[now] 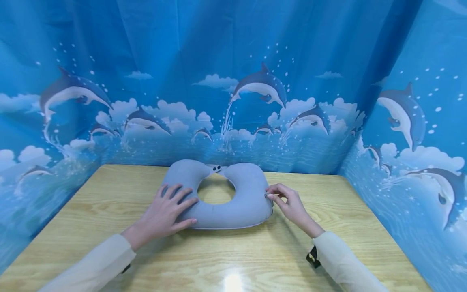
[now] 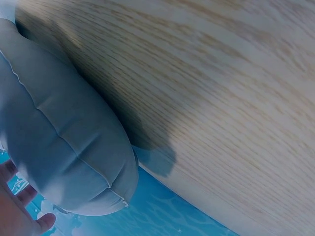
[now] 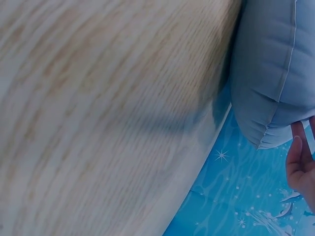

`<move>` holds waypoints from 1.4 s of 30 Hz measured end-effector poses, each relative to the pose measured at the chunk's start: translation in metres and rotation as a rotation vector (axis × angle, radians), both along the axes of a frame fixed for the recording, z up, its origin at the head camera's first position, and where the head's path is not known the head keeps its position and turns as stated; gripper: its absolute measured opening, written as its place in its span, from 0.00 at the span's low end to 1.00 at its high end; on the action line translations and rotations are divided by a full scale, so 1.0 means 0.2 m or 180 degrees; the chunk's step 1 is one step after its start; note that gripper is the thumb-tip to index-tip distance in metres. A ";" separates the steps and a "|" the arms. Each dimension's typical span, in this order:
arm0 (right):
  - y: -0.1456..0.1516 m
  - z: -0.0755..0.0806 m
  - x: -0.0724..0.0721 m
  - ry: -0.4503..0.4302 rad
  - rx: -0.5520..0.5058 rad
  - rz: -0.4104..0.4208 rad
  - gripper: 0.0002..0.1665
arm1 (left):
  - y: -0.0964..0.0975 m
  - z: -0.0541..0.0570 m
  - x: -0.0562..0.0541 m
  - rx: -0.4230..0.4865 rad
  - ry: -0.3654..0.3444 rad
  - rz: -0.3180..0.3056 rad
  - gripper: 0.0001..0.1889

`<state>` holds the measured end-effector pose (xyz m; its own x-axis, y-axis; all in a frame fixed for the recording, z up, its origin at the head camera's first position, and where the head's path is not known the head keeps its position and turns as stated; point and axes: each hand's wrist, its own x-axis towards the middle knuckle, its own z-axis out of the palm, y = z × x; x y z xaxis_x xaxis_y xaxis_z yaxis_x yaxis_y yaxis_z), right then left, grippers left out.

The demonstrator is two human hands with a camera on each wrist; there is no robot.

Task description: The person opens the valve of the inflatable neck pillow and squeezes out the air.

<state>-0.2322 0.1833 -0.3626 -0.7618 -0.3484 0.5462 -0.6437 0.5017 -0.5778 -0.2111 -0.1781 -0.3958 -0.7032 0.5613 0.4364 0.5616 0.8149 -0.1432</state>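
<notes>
Neck pillow (image 1: 222, 215) on table (image 1: 233, 247), curtain (image 1: 182, 73) behind

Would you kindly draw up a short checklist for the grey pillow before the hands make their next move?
1. Grey pillow resting on the table: ok.
2. Pillow filled out: ok, it looks plump and rounded.
3. Left hand steadying it: ok, fingers spread over its left side.
4. Right hand at its right edge: ok, thumb and fingertip pinch there.
5. Exact part pinched: cannot tell, too small.
6. Strap with two dark spots fastened across the far gap: cannot tell.
</notes>
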 end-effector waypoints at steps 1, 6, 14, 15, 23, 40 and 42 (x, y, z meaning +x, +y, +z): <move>0.00 0.00 0.00 -0.0005 -0.0009 0.0000 0.05 | 0.00 0.00 0.00 0.0000 0.0001 0.0000 0.30; 0.01 -0.01 0.00 -0.0128 -0.0062 -0.0010 0.05 | 0.00 0.00 0.00 0.0002 0.0002 -0.0008 0.30; 0.02 -0.01 -0.02 -0.0362 -0.0086 0.0012 0.05 | -0.01 0.00 0.00 -0.0039 0.0009 0.0002 0.29; 0.02 -0.01 -0.02 -0.0386 -0.0088 0.0023 0.05 | -0.01 0.00 0.00 -0.0048 0.0003 0.0002 0.29; 0.03 -0.02 -0.01 -0.0708 -0.0118 0.0070 0.08 | -0.01 -0.01 0.01 -0.0079 -0.0046 -0.0006 0.29; 0.06 -0.21 -0.11 -0.0592 0.0121 0.0047 0.29 | -0.01 -0.03 0.00 -0.0127 -0.0087 0.0004 0.29; 0.06 -0.21 -0.11 -0.0598 0.0159 0.0033 0.29 | -0.01 -0.03 0.00 -0.0142 -0.0083 0.0012 0.29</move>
<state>-0.2544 0.1961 -0.4051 -0.8449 -0.3800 0.3764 -0.5322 0.5267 -0.6628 -0.2104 -0.1805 -0.4017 -0.7163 0.5770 0.3924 0.5625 0.8102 -0.1648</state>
